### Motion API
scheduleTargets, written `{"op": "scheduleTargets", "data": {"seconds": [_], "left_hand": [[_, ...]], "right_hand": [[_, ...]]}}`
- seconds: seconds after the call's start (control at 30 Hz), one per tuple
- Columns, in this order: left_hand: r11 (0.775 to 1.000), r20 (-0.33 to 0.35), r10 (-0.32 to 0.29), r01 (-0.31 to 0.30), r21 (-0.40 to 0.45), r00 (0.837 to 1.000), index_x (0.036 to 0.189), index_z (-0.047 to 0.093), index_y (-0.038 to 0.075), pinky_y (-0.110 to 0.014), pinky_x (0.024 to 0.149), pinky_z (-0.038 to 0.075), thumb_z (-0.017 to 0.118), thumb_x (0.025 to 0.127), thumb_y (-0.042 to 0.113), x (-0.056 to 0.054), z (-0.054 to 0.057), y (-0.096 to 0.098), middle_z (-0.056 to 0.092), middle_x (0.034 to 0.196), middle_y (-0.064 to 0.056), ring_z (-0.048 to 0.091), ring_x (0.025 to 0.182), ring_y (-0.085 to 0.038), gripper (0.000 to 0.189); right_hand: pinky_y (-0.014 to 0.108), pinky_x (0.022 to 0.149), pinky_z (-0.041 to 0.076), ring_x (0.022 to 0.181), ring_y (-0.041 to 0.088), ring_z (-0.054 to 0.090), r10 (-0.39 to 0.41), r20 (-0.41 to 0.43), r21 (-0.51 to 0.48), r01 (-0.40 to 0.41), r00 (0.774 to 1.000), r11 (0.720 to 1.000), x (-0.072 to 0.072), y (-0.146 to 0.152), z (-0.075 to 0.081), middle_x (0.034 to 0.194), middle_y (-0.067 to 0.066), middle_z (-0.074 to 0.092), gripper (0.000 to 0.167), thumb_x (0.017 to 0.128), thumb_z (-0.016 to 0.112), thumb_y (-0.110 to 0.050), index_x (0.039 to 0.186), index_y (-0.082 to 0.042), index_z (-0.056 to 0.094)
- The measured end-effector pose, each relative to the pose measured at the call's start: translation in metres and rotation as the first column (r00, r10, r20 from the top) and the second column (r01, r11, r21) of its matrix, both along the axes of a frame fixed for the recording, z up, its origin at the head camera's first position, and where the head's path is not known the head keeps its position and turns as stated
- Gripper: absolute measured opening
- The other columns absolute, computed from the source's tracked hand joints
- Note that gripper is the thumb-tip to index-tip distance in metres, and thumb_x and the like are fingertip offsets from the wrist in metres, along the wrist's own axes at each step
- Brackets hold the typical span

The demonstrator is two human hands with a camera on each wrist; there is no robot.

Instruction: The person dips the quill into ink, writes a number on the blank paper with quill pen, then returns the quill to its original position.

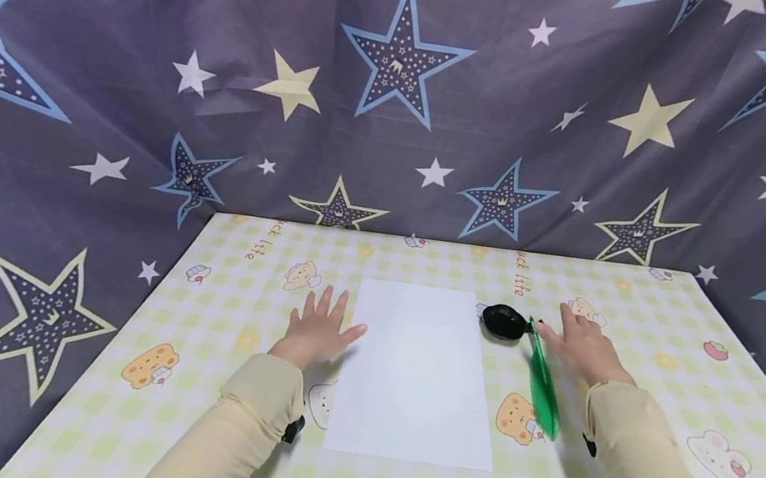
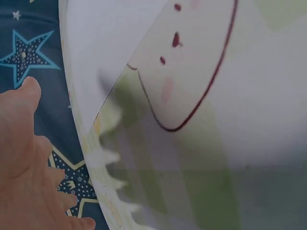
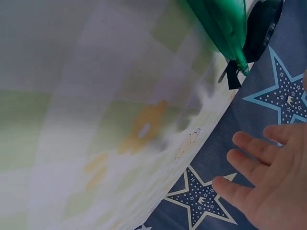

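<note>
A blank white sheet of paper [image 1: 417, 372] lies on the table in the head view. Beside its left edge is my left hand [image 1: 318, 330], fingers spread and thumb pointing toward the sheet; in the left wrist view this hand [image 2: 29, 167] holds nothing. To the right of the paper are a black oval object [image 1: 503, 322] and a thin, see-through green piece [image 1: 543, 384], their kinds unclear. My right hand [image 1: 585, 346] is just right of them, its fingers loosely extended. The right wrist view shows that hand [image 3: 273, 177] apart from the green piece [image 3: 223, 28] and the black object [image 3: 261, 31].
A green-and-white checked cloth [image 1: 225, 458] with cartoon prints covers the table. Behind it hangs a dark curtain [image 1: 382, 154] with stars. Dark wrist devices [image 1: 294, 430] show below the sleeves.
</note>
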State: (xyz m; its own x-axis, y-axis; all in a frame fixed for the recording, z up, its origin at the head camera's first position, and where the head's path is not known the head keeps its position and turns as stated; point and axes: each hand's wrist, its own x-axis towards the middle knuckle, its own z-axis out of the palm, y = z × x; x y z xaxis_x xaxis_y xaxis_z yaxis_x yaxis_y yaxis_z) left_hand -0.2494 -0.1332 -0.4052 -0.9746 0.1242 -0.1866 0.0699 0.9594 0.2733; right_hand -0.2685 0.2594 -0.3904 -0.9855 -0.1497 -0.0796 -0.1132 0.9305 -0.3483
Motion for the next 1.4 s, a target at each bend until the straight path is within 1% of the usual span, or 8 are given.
{"op": "scheduleTargets", "data": {"seconds": [0.13,0.27,0.43,0.7,0.93,1.1,1.27,1.4], "left_hand": [[1.000,0.011,-0.022,0.022,-0.002,1.000,0.149,0.007,0.012,-0.061,0.104,0.008,0.032,0.095,0.055,0.004,-0.001,0.003,-0.001,0.152,-0.017,-0.002,0.135,-0.042,0.074],[0.999,0.009,-0.038,0.038,-0.002,0.999,0.149,0.009,0.011,-0.060,0.104,0.008,0.033,0.095,0.053,0.009,0.001,0.007,0.001,0.152,-0.018,-0.001,0.135,-0.042,0.073],[0.998,0.003,-0.065,0.065,0.002,0.998,0.149,0.011,0.010,-0.061,0.104,0.010,0.036,0.095,0.052,0.010,0.000,0.011,0.003,0.152,-0.018,0.001,0.135,-0.042,0.072],[0.992,0.037,-0.114,0.112,0.057,0.993,0.148,0.015,0.008,-0.058,0.105,0.012,0.048,0.093,0.046,0.011,-0.002,0.017,0.007,0.152,-0.017,0.006,0.136,-0.040,0.074],[0.984,0.054,-0.154,0.147,0.104,0.987,0.147,0.021,0.005,-0.059,0.104,0.013,0.058,0.089,0.037,0.013,-0.002,0.021,0.015,0.149,-0.020,0.012,0.134,-0.041,0.076],[0.983,0.066,-0.161,0.154,0.102,0.985,0.147,0.021,0.005,-0.057,0.105,0.016,0.061,0.088,0.036,0.014,-0.003,0.021,0.016,0.150,-0.018,0.014,0.135,-0.040,0.077],[0.983,0.092,-0.155,0.144,0.115,0.984,0.147,0.022,0.006,-0.055,0.106,0.014,0.062,0.088,0.035,0.015,-0.002,0.023,0.017,0.150,-0.016,0.013,0.135,-0.038,0.076],[0.984,0.102,-0.155,0.145,0.100,0.983,0.147,0.023,0.007,-0.055,0.106,0.014,0.061,0.088,0.036,0.015,-0.004,0.024,0.018,0.150,-0.015,0.013,0.135,-0.037,0.076]], "right_hand": [[0.063,0.099,0.019,0.124,0.056,0.017,-0.013,0.021,-0.016,0.013,1.000,1.000,0.001,-0.002,-0.002,0.137,0.041,0.018,0.087,0.093,0.027,-0.061,0.143,0.009,0.012],[0.063,0.099,0.020,0.123,0.056,0.019,-0.018,0.026,-0.015,0.018,1.000,1.000,0.001,-0.005,-0.001,0.136,0.042,0.020,0.084,0.094,0.031,-0.057,0.142,0.010,0.014],[0.062,0.100,0.019,0.124,0.055,0.019,-0.025,0.026,-0.019,0.025,0.999,0.999,0.002,-0.009,-0.001,0.136,0.041,0.020,0.085,0.093,0.033,-0.057,0.141,0.011,0.016],[0.062,0.099,0.022,0.123,0.055,0.022,-0.014,0.009,0.000,0.014,1.000,1.000,-0.002,-0.011,-0.007,0.134,0.042,0.024,0.083,0.094,0.034,-0.055,0.139,0.013,0.020],[0.062,0.099,0.022,0.124,0.053,0.021,-0.007,0.019,-0.001,0.007,1.000,1.000,-0.001,-0.014,-0.009,0.136,0.040,0.024,0.085,0.093,0.032,-0.057,0.139,0.013,0.020],[0.062,0.098,0.023,0.124,0.053,0.022,-0.010,0.035,-0.003,0.011,0.999,1.000,-0.001,-0.016,-0.010,0.136,0.040,0.023,0.084,0.094,0.033,-0.057,0.140,0.013,0.020],[0.061,0.097,0.027,0.122,0.053,0.027,0.000,0.042,0.015,0.000,0.999,1.000,-0.002,-0.018,-0.011,0.133,0.041,0.027,0.082,0.094,0.034,-0.055,0.137,0.015,0.023],[0.060,0.096,0.029,0.120,0.053,0.030,0.011,0.059,0.023,-0.013,0.998,1.000,-0.002,-0.019,-0.012,0.131,0.041,0.030,0.081,0.095,0.035,-0.053,0.135,0.017,0.025]]}}
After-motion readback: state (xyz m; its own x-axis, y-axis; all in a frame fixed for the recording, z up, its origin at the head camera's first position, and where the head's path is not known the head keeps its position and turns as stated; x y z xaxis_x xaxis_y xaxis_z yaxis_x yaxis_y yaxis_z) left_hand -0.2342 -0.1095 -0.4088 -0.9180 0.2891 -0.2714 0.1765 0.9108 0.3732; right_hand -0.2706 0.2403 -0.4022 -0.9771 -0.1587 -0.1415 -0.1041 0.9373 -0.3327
